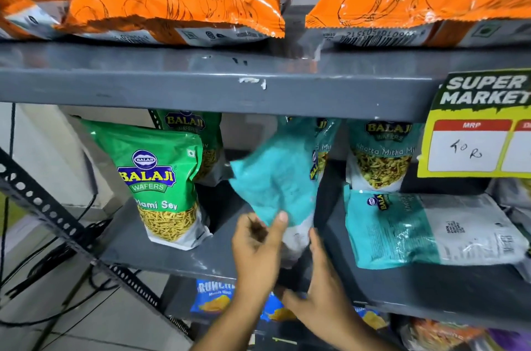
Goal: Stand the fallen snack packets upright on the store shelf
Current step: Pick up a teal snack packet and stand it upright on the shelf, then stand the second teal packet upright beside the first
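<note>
A teal snack packet (275,178), blurred by motion, tilts over the middle shelf (161,256) with its back facing me. My left hand (258,250) pinches its lower edge with thumb and fingers. My right hand (319,287) cups the packet's white bottom from the right. Another teal packet (425,230) lies flat on its face at the right of the shelf. Behind it a teal Khatta Mitha packet (382,155) stands upright. A green Balaji sev packet (163,187) is upright at the left, with a second green packet (201,144) behind it.
Orange potato wafer bags (178,3) lie on the upper shelf. A yellow price tag (477,126) hangs from that shelf's edge at the right. Blue snack packets (212,296) sit on the shelf below. Black cables (57,264) trail over the floor at the left.
</note>
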`<state>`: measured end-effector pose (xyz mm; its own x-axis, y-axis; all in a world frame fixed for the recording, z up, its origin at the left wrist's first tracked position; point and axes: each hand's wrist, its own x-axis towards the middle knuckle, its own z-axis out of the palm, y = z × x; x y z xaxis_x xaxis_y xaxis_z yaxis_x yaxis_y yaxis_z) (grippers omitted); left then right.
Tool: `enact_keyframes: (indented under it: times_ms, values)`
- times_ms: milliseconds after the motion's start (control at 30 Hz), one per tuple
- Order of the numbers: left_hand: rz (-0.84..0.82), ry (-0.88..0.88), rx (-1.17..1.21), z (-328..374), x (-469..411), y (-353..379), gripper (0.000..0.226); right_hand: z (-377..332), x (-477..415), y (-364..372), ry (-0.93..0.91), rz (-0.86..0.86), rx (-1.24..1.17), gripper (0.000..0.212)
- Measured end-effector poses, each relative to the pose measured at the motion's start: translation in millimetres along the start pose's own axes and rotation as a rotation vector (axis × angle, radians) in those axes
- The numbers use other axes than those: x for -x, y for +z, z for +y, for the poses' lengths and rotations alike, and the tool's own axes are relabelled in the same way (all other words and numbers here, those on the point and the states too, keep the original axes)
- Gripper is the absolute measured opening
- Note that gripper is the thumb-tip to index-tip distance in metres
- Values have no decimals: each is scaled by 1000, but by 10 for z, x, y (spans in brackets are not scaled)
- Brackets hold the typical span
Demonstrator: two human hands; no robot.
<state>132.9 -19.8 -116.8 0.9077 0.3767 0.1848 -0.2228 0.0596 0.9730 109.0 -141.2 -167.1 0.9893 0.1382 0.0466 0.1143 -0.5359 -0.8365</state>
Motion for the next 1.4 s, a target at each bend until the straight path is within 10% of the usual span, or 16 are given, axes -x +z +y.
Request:
enact_keyframes:
  times_ms: [167, 333, 433, 600, 700, 933, 1133, 1233, 1400]
  values:
    - [-379, 56, -151, 132, 425, 182, 18, 27, -55, -53, 38, 18, -9, 27]
    - [-267, 315, -137, 262, 267, -141, 2, 173, -384, -304, 64, 126, -178, 63]
    - [-104, 184, -66, 86, -119, -394, 24, 256, -580, -469, 63, -50, -258, 82]
    - [-475, -101, -32, -200, -687, -455, 103, 186, -738, -564, 85, -286, -319, 65]
    - [-632, -181, 37, -306, -720, -353, 89, 184, -729, -531, 73, -299, -287, 74]
    - [-474, -93, 121, -428, -650, -320, 70, 241, -642, -448, 91, -210, -151, 78]
    - [333, -167, 137, -351, 269, -117, 20, 76, -418, -1179, 58, -49, -139, 40]
    - [-16, -524, 198, -218, 819, 437, 17, 326, -710, -1869, -119, 250, 197, 14]
    - [-462, -1018, 317, -330, 995, 1576, 28, 730, -1042, -2775, -39, -25, 685, 42]
